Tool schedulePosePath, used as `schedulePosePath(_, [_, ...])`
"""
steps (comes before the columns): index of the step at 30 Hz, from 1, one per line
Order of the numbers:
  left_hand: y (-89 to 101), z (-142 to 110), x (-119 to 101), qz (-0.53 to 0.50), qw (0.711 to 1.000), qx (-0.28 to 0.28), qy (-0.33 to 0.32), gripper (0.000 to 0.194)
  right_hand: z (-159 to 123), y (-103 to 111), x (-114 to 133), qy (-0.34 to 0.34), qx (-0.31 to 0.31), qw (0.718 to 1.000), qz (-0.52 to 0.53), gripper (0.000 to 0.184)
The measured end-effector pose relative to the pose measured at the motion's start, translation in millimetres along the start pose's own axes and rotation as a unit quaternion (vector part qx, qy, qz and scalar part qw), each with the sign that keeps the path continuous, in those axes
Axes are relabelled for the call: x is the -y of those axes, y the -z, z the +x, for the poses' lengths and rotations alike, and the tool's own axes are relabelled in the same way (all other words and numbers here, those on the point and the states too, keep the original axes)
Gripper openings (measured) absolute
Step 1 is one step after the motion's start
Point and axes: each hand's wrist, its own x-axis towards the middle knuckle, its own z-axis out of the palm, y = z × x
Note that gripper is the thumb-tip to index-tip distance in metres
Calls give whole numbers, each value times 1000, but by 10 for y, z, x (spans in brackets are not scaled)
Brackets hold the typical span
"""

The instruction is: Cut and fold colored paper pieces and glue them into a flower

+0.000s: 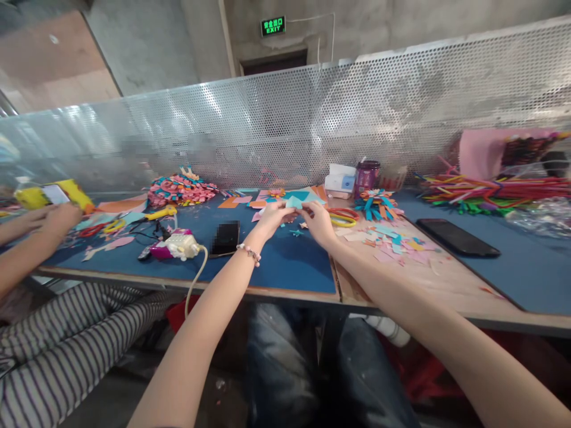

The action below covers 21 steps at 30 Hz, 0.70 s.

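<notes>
Between my two hands is a small light-blue piece of paper, held up a little above the blue table mat. My left hand, with a beaded bracelet on its wrist, pinches the paper's left side. On the right side, the fingers of my right hand are closed on the same paper. Just below lies a small teal paper scrap. Scissors with red and yellow handles rest beside my right hand. Behind my hands are flat sheets of orange, pink and blue paper.
Coloured paper scraps cover the wood at right, near a black phone. Left are a dark phone, a power strip with its cord, and a glue gun. A co-worker's hands hold something at far left. A perforated metal screen stands behind.
</notes>
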Motion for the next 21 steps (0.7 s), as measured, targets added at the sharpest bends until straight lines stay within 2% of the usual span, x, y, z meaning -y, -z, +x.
schedulePosePath(11, [14, 25, 5, -9, 1000, -7, 21, 11, 3, 9, -16, 15, 1, 999, -38, 16])
schedulePosePath(17, [-8, -4, -32, -4, 1000, -5, 28, 11, -4, 16, -12, 43, 38, 997, -60, 24])
schedulePosePath(21, [-15, -5, -46, -16, 999, -4, 42, 15, -28, 42, 29, 72, 66, 989, -113, 26])
